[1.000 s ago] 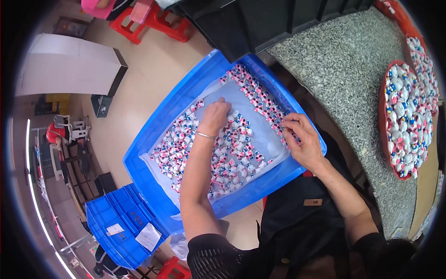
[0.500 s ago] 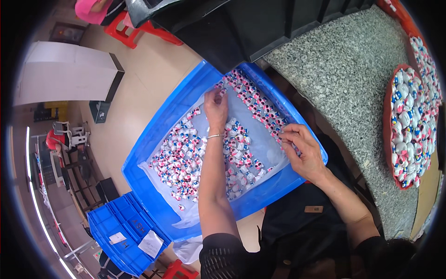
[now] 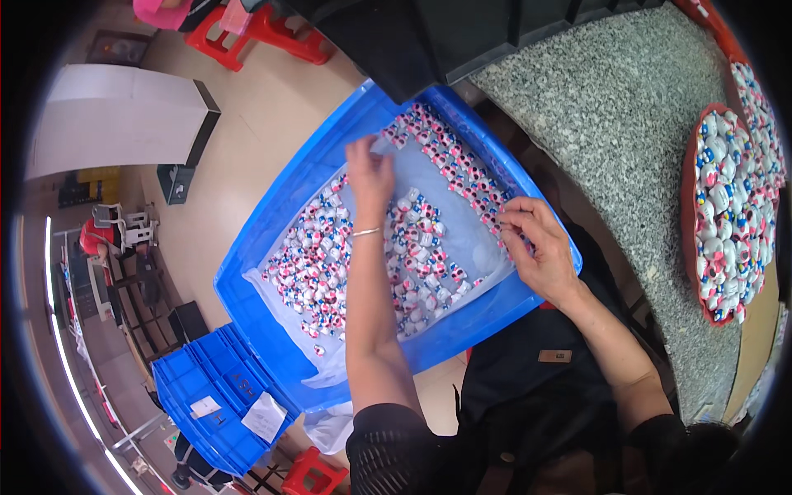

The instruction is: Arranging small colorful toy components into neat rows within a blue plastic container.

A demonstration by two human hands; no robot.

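Figurines (image 3: 313,256) lie beside 2 partly curled hands (image 3: 544,256).

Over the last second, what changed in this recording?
The left hand moved forward to the far end of the figurine row, then swung left; its grip is blurred. The right hand stayed at the near end; the blue bin and loose pile look unchanged.

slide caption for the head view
Left hand and right hand at a blue bin of small figurines, some heaped, some in rows.
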